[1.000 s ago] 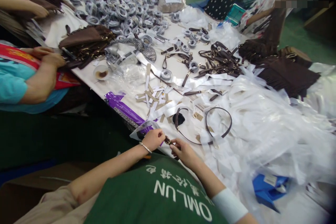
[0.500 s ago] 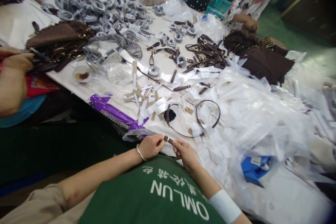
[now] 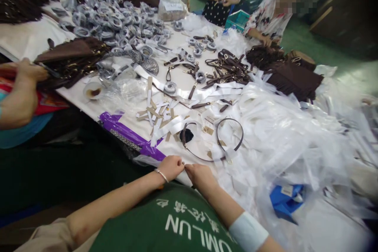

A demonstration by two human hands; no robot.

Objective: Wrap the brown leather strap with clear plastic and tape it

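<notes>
My left hand (image 3: pixel 171 167), a bracelet at its wrist, is closed at the table's front edge, its fingertips pinched. My right hand (image 3: pixel 202 175) is closed too, turned palm down, its fingertips nearly meeting the left ones. Between them only a tiny piece of a brown leather strap (image 3: pixel 183 163) with a metal fitting shows; my fingers hide the rest. Just beyond my hands a thin dark strap (image 3: pixel 242 136) lies in a loop on the table. Close to its left end is a small black item (image 3: pixel 186 136).
Paper strips (image 3: pixel 159 116) and a purple-wrapped bundle (image 3: pixel 125 134) lie to the left. Clear plastic bags (image 3: pixel 283 134) cover the right side. Farther back are brown straps (image 3: pixel 228 67) and many wrapped coils (image 3: pixel 115 19). A co-worker's hand (image 3: pixel 28 73) holds brown fringed pieces at left.
My right hand has rolled over and closed in on the left hand, so the strap and its gold buckle are now mostly covered. The head view has shifted slightly.
</notes>
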